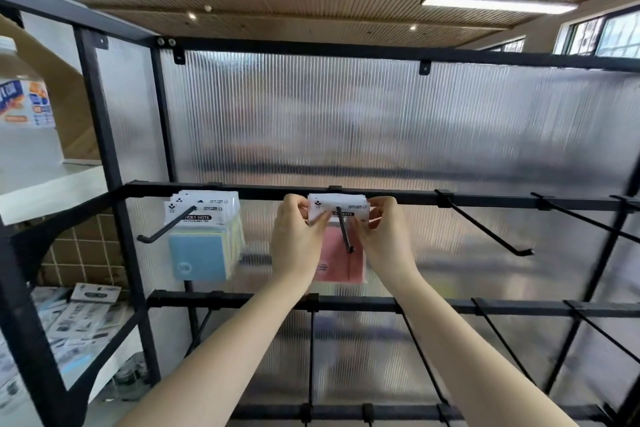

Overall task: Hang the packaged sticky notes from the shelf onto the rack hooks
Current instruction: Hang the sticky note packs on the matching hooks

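A black metal rack point(381, 55) stands in front of a wavy see-through wall, under a wood ceiling with long lights. Nearest to us, two bare arms reach up and away.

The left hand point(297, 236) pinches the left side of the white card top of a pack of pink sticky notes point(337, 255). The right hand point(382, 234) pinches the right side of the same card. The fingers of both hands are clamped on it. The pack already sits on the middle hook point(344, 230), which pokes out through the card toward us, and the pink pad hangs down below.

I think the pack is light. The card top looks thin and bendy and could tear at the hole, so the two top corners seem the best place to hold. The plastic wrap may be a bit slippery.

To the left, more packs with a blue pad point(201, 255) in front hang on another hook. To the right, bare hooks point(491, 230) stick out. Low on the far left, a shelf point(114, 350) holds more flat packs.
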A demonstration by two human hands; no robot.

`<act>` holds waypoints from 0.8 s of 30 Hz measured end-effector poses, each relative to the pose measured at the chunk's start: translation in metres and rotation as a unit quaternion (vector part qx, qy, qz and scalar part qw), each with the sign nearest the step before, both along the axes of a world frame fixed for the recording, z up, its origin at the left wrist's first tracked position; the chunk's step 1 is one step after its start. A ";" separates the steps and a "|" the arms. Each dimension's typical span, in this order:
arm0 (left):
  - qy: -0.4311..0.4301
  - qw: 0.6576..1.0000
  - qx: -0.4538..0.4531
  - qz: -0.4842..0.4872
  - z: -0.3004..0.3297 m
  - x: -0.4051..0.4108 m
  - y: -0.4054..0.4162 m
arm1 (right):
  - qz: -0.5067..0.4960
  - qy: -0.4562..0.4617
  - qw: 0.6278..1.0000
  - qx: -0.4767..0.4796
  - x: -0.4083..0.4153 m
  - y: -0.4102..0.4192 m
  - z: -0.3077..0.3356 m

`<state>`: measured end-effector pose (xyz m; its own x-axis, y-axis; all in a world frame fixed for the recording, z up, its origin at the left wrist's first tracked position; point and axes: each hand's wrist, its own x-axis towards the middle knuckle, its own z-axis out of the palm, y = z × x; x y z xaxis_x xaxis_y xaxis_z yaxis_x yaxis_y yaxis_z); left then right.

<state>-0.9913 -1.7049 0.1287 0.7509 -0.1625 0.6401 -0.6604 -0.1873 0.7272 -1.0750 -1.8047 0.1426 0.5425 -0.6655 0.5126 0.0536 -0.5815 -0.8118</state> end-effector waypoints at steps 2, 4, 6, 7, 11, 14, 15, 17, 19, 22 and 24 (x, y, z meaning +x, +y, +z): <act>0.013 1.000 0.001 0.002 0.000 -0.001 0.000 | -0.005 0.009 1.000 -0.010 -0.001 -0.001 -0.002; 0.029 1.000 0.003 -0.001 -0.003 -0.002 0.002 | -0.007 0.009 1.000 -0.016 -0.004 -0.003 -0.007; 0.036 0.999 0.022 0.003 -0.008 -0.004 0.007 | -0.005 0.013 1.000 -0.005 -0.011 -0.004 -0.014; 0.042 0.999 0.033 0.005 -0.012 -0.006 0.011 | -0.002 0.017 1.000 0.011 -0.015 -0.005 -0.020; 0.066 0.995 0.079 0.002 -0.037 -0.017 0.032 | 0.005 0.044 0.996 0.076 -0.035 -0.004 -0.057; 0.079 0.988 0.135 0.002 -0.063 -0.026 0.055 | 0.018 0.119 0.990 0.074 -0.046 0.005 -0.090; 0.087 0.985 0.151 0.004 -0.072 -0.030 0.064 | 0.031 0.141 0.987 0.065 -0.048 0.011 -0.099; 0.106 0.979 0.173 0.002 -0.088 -0.037 0.084 | 0.066 0.156 0.984 0.048 -0.051 0.029 -0.109; 0.113 0.976 0.188 0.001 -0.097 -0.044 0.107 | 0.100 0.162 0.982 0.007 -0.049 0.053 -0.110; 0.085 0.972 0.220 0.006 -0.104 -0.051 0.146 | 0.164 0.177 0.969 -0.060 -0.043 0.096 -0.104; 0.064 0.968 0.244 0.012 -0.107 -0.054 0.176 | 0.201 0.183 0.957 -0.100 -0.037 0.128 -0.099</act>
<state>-1.0451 -1.5286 0.0220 0.8260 -0.4036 0.3935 -0.5624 -0.5426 0.6240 -1.1123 -1.6770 0.0437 0.9019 -0.2736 0.3343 0.0392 -0.7189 -0.6940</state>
